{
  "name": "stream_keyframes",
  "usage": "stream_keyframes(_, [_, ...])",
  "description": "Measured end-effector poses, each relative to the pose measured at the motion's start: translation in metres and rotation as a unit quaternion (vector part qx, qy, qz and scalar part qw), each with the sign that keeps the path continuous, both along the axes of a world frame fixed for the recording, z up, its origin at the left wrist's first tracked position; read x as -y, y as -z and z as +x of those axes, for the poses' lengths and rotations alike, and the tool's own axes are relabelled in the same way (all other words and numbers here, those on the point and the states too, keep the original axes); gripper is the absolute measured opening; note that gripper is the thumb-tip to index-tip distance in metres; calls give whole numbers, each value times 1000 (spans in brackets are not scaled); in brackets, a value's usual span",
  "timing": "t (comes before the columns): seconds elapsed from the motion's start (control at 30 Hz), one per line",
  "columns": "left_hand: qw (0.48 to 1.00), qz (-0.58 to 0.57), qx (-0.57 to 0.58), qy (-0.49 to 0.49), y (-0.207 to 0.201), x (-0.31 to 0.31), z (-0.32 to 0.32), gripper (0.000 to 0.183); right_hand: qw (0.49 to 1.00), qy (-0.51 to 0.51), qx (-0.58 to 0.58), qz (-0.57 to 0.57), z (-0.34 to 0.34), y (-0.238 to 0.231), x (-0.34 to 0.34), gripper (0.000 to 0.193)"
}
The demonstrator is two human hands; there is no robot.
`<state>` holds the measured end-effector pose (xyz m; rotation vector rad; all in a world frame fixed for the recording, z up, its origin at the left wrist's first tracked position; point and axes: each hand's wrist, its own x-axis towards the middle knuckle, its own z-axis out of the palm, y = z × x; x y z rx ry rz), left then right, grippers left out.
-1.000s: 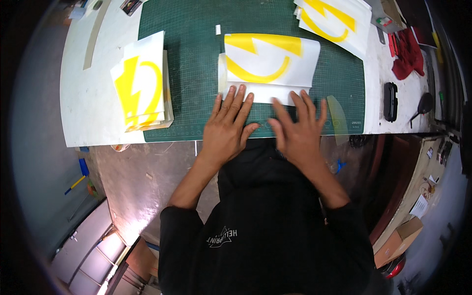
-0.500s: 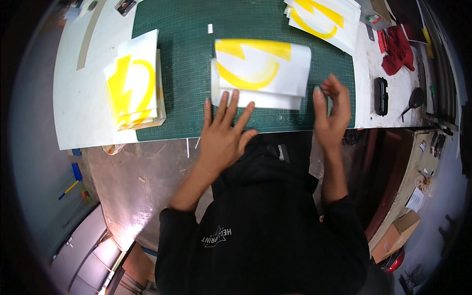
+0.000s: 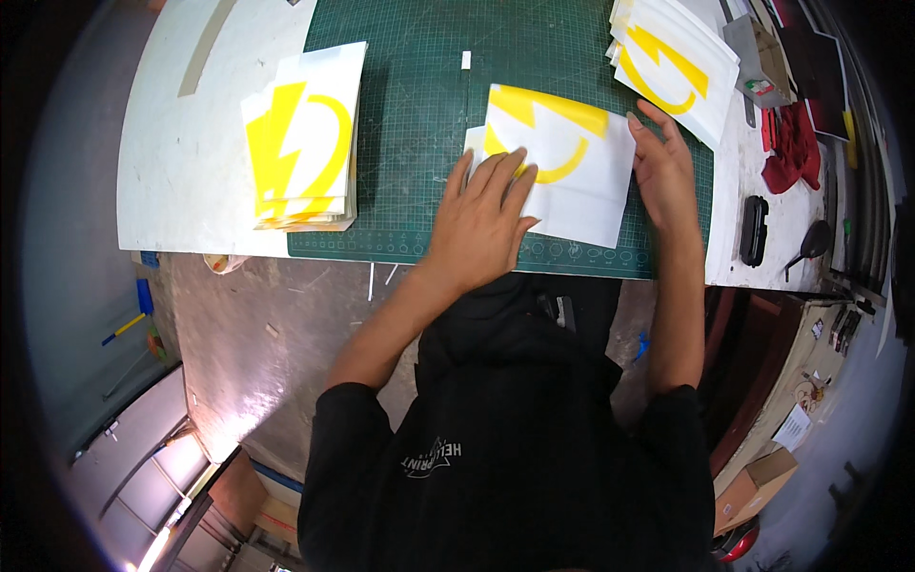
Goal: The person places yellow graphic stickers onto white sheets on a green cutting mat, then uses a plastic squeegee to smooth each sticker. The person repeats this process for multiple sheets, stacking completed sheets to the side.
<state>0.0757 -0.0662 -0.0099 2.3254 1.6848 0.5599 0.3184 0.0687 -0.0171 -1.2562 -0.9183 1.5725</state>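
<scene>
A white sheet with a yellow print [image 3: 591, 176] lies on the green cutting mat [image 3: 410, 95], turned a little askew. The edge of another pale piece shows from under its left side. My left hand [image 3: 481, 214] rests on the sheet's left part, fingers stretched out. By the sheet's right edge is my right hand [image 3: 665, 172], fingers apart and slightly bent; whether its fingertips touch the sheet is hard to make out. A stack of similar yellow-printed sheets [image 3: 305, 133] sits to the left. More such sheets [image 3: 677, 71] lie fanned at the far right.
A small white piece [image 3: 467, 60] lies on the mat beyond the sheet. On the table's right side are a red cloth [image 3: 793, 148], a black case [image 3: 755, 231], a black round-headed tool [image 3: 813, 240] and a grey box [image 3: 760, 59]. The table's front edge runs just before me.
The sheet's near edge, raised and folded over before, now lies flatter, and the sheet has turned clockwise. My left hand has moved up onto it, and my right hand has come up beside its edge.
</scene>
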Motion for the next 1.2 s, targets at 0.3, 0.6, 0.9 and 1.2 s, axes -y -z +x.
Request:
stream_keyframes(0.3, [999,-31,-32,16,0,-5,-5,68,660,-226,561,445,-40,-7,72,52])
stream_keyframes(0.6, [998,-44,-50,22,14,-6,-8,73,629,-292,607,388,-49,2,62,69])
stream_keyframes(0.9, [997,-47,-64,11,12,-5,-5,75,622,-279,599,420,-58,7,44,71])
stream_keyframes(1.2, [994,-57,-87,20,8,-11,-7,85,629,-278,592,421,-55,11,30,72])
